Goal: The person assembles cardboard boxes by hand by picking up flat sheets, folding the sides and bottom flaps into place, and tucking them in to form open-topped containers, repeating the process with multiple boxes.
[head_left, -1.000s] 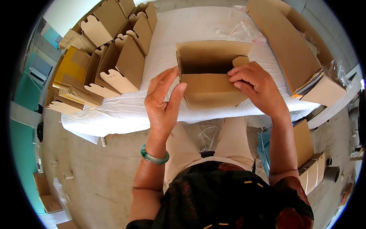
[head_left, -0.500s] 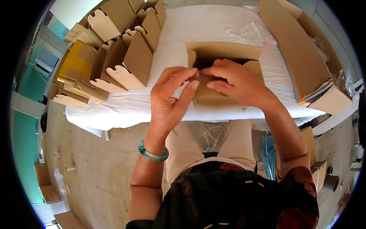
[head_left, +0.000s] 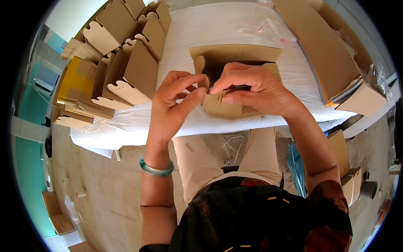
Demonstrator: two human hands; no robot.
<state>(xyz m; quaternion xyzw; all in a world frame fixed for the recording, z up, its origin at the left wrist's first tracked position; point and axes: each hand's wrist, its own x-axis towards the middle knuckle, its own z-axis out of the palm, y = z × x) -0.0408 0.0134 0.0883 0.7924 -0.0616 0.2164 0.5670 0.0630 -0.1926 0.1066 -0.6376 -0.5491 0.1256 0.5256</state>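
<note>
A small brown cardboard box stands open-topped on the white-covered table in front of me, its far wall upright and its side flaps raised. My left hand pinches the box at its near left corner, thumb and index finger closing on the cardboard edge there. Across the near wall, my right hand has its thumb on the outer face and its fingers over the top edge. That wall looks bent under the grip. The fingertips of both hands almost meet at the corner, and part of the box's dark inside is hidden by my right hand.
Rows of notched cardboard boxes fill the table's left side, with a yellow-taped box among them. A long carton stands at the right. Clear plastic lies at the back of the white cover.
My left thumb and index finger have closed onto the box's corner. The right thumb now presses against the near wall. The view has shifted slightly.
</note>
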